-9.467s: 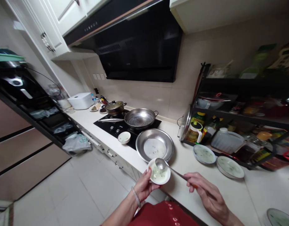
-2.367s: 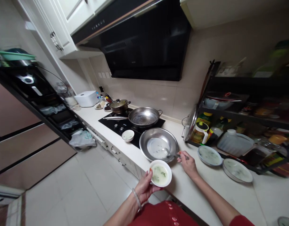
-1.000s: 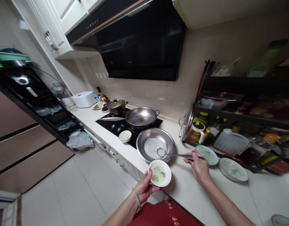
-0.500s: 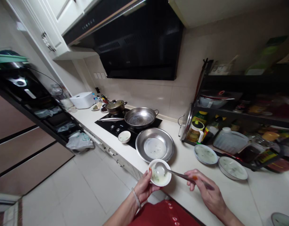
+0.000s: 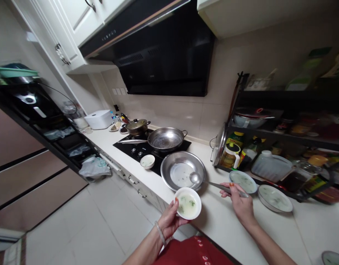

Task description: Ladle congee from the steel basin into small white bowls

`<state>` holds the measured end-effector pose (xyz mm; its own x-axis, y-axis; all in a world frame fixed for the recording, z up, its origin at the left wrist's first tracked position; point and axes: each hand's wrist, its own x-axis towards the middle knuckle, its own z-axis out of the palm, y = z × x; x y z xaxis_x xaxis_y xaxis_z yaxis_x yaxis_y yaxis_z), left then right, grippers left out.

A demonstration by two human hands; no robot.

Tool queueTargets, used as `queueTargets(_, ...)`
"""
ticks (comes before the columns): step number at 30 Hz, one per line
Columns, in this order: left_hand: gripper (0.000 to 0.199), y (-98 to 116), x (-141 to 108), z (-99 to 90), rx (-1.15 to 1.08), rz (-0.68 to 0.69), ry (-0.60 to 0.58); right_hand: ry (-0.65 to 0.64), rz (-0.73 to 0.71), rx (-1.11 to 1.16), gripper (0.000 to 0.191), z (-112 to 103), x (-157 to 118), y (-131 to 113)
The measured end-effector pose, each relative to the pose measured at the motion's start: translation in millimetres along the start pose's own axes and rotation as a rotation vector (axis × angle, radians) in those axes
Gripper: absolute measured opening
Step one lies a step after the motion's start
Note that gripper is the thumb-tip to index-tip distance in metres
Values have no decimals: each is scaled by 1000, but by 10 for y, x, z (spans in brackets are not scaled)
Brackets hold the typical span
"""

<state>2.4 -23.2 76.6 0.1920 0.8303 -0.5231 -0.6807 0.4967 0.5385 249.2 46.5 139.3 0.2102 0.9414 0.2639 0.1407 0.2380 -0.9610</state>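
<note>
My left hand (image 5: 170,219) grips a small white bowl (image 5: 188,203) of pale soup with green bits, the thumb over its rim. In my right hand (image 5: 238,200) is the handle of a metal ladle (image 5: 195,177); its head is over the steel basin (image 5: 165,176), above a shallow layer of whitish soup. The basin stands on the counter just beyond the held bowl. Left of it, a second small bowl (image 5: 147,162) with pale liquid sits at the stove's front edge. Two wider bowls of similar soup, a blue-rimmed one (image 5: 242,181) and a white one (image 5: 274,198), stand right of my right hand.
A steel frying pan (image 5: 167,139) and a lidded pot (image 5: 137,127) sit on the black stove (image 5: 125,147). To the right, a black rack (image 5: 290,136) carries bottles and jars. Another bowl (image 5: 333,257) shows at the lower right corner. The range hood (image 5: 166,55) hangs above.
My right hand has lifted the ladle out of the small bowl and moved it forward over the basin. The small bowl stays in my left hand, its soup now in full view.
</note>
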Motion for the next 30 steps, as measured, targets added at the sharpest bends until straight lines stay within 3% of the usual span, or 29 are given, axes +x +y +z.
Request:
queueTargets(3, 58, 21, -12, 5, 3, -7, 10, 2, 25, -42, 46, 143, 154, 230)
queueTargets(8, 62, 41, 12, -28, -1, -3, 13, -56, -1, -117, 38, 363, 306, 515)
queueTargets(16, 57, 43, 16, -64, -11, 0, 17, -92, 15, -26, 34, 570, 318, 643)
queueTargets(24, 59, 27, 11, -95, -19, 1, 4, 134, 240, 126, 42, 560, 315, 774)
queueTargets(30, 61, 7, 2, -82, 7, -8, 10, 183, 283, 255, 43, 497, 293, 743)
